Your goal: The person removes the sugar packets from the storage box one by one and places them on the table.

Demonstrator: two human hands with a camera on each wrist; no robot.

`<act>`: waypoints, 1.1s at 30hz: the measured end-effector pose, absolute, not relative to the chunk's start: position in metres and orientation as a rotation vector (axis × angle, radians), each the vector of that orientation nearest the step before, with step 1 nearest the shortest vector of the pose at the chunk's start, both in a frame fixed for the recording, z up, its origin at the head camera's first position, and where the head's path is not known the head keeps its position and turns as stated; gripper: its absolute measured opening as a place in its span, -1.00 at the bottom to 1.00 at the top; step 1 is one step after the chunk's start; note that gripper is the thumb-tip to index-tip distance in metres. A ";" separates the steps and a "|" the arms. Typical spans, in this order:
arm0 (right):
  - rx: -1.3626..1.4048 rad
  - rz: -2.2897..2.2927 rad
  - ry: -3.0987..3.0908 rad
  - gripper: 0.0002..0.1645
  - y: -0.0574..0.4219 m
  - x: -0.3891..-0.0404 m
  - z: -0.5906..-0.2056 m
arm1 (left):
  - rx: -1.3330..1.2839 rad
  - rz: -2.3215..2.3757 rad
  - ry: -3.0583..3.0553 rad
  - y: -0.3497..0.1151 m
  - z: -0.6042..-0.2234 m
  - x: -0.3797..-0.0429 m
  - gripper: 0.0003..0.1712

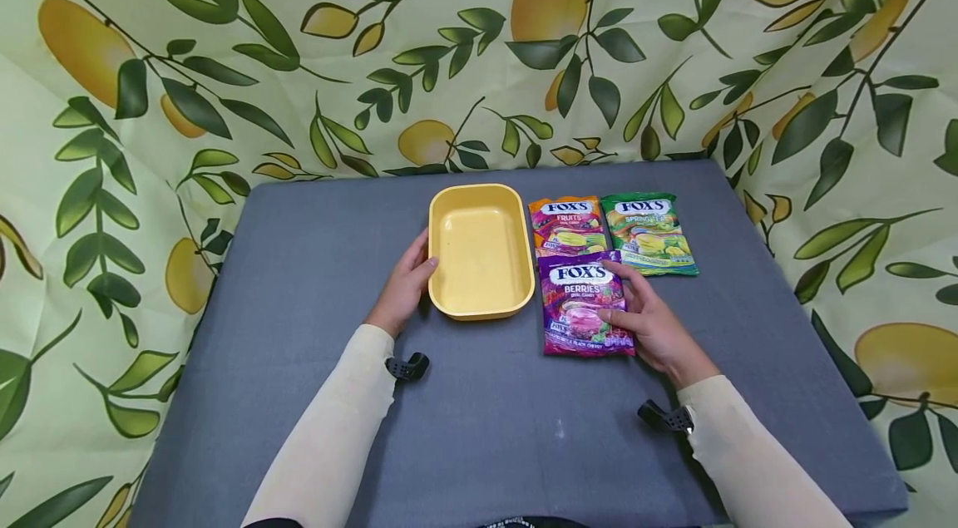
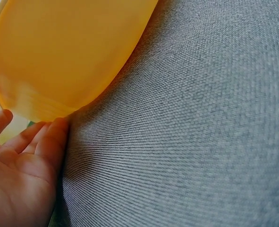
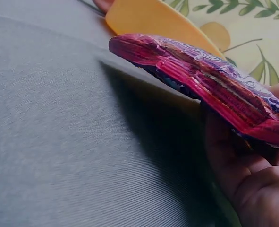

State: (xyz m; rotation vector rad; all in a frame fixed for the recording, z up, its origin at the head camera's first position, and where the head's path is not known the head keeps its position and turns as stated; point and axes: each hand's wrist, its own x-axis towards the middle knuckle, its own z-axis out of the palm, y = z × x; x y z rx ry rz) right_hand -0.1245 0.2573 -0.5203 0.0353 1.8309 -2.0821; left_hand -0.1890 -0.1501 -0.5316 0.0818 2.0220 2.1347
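A yellow rectangular tray [image 1: 481, 254] stands on the grey table. My left hand [image 1: 404, 283] touches its left side; in the left wrist view the fairly straight fingers [image 2: 53, 142] rest against the tray's outer wall [image 2: 68, 56]. My right hand [image 1: 659, 328] holds a purple Fox's Berries candy bag [image 1: 582, 320] by its right side, with thumb and a finger on its front. The right wrist view shows this candy bag [image 3: 200, 80] raised above the table, tilted, with a shadow beneath. Its underside and some fingers are hidden.
An orange Fox's Fruits bag [image 1: 569, 222] lies right of the tray, its lower part covered by the purple bag. Beside it lies a green Fox's Spring Tea bag [image 1: 647, 233]. A leaf-patterned cloth [image 1: 479, 54] hangs behind the grey table [image 1: 479, 412].
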 end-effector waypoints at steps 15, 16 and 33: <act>0.044 -1.932 1.976 -0.01 0.253 -0.115 -0.523 | 0.052 2.112 2.043 -0.150 -0.531 -0.189 -0.26; 0.040 -1.902 2.007 0.00 0.253 -0.115 -0.523 | 0.049 2.110 2.043 -0.150 -0.531 -0.189 -0.26; -0.026 -1.500 2.371 -0.09 0.260 -0.118 -0.501 | 0.038 2.108 2.036 -0.149 -0.530 -0.187 -0.27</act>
